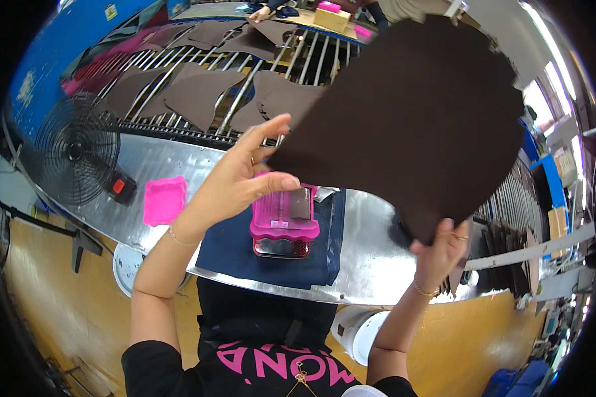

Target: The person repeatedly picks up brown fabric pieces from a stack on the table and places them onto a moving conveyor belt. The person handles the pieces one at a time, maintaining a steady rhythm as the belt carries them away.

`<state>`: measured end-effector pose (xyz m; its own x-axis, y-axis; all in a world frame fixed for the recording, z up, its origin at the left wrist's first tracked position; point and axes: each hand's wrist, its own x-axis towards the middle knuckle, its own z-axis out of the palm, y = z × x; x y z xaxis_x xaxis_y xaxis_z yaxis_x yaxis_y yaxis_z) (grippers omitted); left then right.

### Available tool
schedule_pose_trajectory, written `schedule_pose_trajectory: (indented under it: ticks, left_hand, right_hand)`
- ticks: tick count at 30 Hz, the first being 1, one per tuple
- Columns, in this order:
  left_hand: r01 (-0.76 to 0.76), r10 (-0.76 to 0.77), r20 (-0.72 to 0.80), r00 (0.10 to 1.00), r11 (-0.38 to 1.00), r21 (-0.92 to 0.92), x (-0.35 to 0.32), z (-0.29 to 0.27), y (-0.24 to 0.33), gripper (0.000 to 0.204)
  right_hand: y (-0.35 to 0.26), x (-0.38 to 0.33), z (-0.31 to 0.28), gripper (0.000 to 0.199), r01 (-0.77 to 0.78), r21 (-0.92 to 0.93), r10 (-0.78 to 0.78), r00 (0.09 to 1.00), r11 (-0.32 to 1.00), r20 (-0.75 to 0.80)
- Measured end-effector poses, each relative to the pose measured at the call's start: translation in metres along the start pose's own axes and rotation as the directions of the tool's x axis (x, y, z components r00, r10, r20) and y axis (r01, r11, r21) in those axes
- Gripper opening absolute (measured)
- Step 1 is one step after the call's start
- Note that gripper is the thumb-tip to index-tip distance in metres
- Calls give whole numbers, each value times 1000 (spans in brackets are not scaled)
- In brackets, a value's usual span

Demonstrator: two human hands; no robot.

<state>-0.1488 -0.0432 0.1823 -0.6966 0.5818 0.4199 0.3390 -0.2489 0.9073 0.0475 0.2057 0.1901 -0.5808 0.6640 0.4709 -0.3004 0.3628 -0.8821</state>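
Observation:
A large dark brown cut piece (404, 119), flat and leather-like with curved edges, is held up in front of me on the right. My right hand (442, 251) pinches its lower corner between thumb and fingers. At the piece's left corner, my left hand (245, 175) has its thumb and fingers spread apart, with the corner close to the fingers. Below the left hand, a pink tray (285, 231) stands on a dark blue cloth (232, 258). Inside the tray lies a small brown swatch (300, 203). The raised piece hides part of the table and conveyor.
Brown cut pieces (198, 92) lie across a conveyor of metal rods (304, 56) behind the metal table (371, 264). A black fan (76, 152) and an empty-looking pink tray (165, 200) are left. Stacked brown pieces (510, 258) stand right. Another person's hand (261, 13) touches a far piece.

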Motion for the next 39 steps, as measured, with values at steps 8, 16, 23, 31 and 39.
schedule_pose_trajectory:
  ticks: [8, 16, 23, 31, 39]
  left_hand:
    - [170, -19, -325, 945, 881, 442, -41, -82, 48, 12]
    - [207, 60, -508, 859, 868, 452, -77, -110, 60, 11]
    - [211, -41, -374, 926, 880, 426, -74, -100, 29, 6]
    - [49, -79, 20, 997, 781, 623, -34, -41, -7, 5]
    - [-291, -2, 375, 927, 628, 722, 0, 22, -14, 11]
  right_hand:
    - [33, 8, 87, 29, -12, -25, 24, 859, 1000, 512]
    - [55, -3, 133, 18, 132, -84, -64, 831, 988, 552]
    - [71, -5, 95, 18, 312, -309, -112, 844, 899, 525]
    - [114, -31, 12, 12, 198, -477, -25, 938, 856, 345]
    - [95, -43, -92, 20, -40, -391, 85, 991, 920, 99]
